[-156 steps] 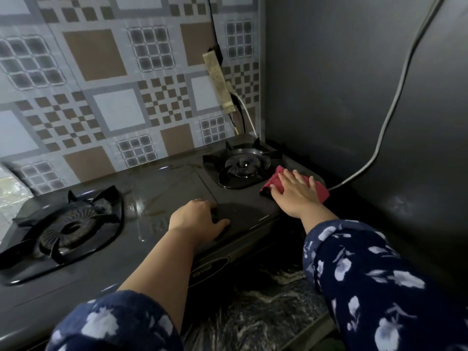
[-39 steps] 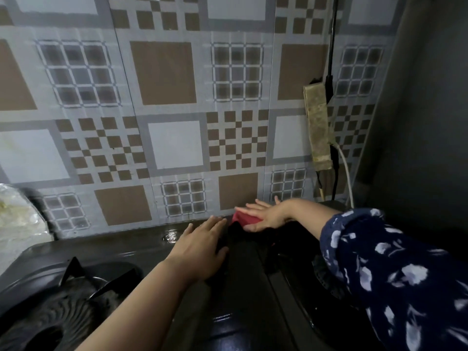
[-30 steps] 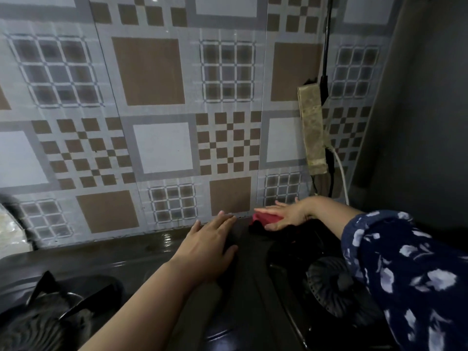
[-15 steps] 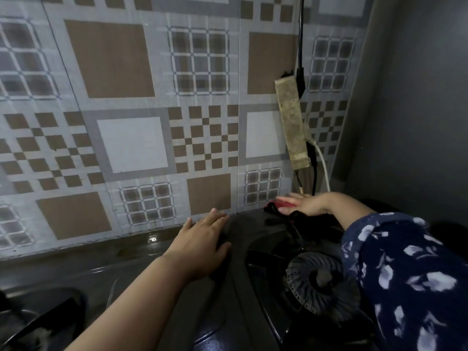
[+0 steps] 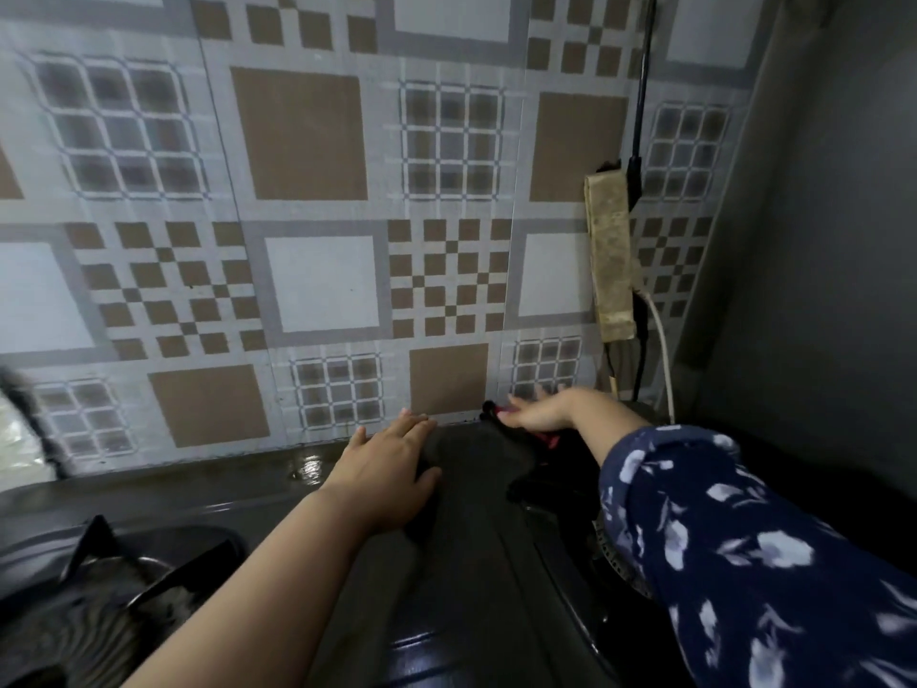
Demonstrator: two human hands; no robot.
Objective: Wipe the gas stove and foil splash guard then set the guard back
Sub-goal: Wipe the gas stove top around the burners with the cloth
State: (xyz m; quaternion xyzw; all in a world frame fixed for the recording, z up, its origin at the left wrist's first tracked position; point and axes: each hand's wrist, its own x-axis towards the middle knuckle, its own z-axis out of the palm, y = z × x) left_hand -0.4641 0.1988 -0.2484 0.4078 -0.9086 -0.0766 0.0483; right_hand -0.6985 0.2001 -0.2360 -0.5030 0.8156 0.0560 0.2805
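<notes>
The dark gas stove (image 5: 476, 578) fills the lower part of the head view, its top wet and shiny. My left hand (image 5: 392, 469) lies flat on the stove's middle, palm down, fingers toward the wall. My right hand (image 5: 541, 414) presses a red cloth (image 5: 546, 438) onto the stove's back edge, right against the patterned foil splash guard (image 5: 317, 201) that stands behind the stove. Most of the cloth is hidden under the hand.
The left burner grate (image 5: 114, 578) is at the lower left; the right burner (image 5: 615, 563) is mostly hidden by my sleeve. A grimy power strip (image 5: 610, 255) with cables hangs on the guard. A dark wall (image 5: 818, 240) closes the right side. A plastic bag (image 5: 15, 439) sits at far left.
My right hand slid the red cloth along the stove's back edge toward the right corner. The left hand stayed planted on the stove's middle. The camera shifted.
</notes>
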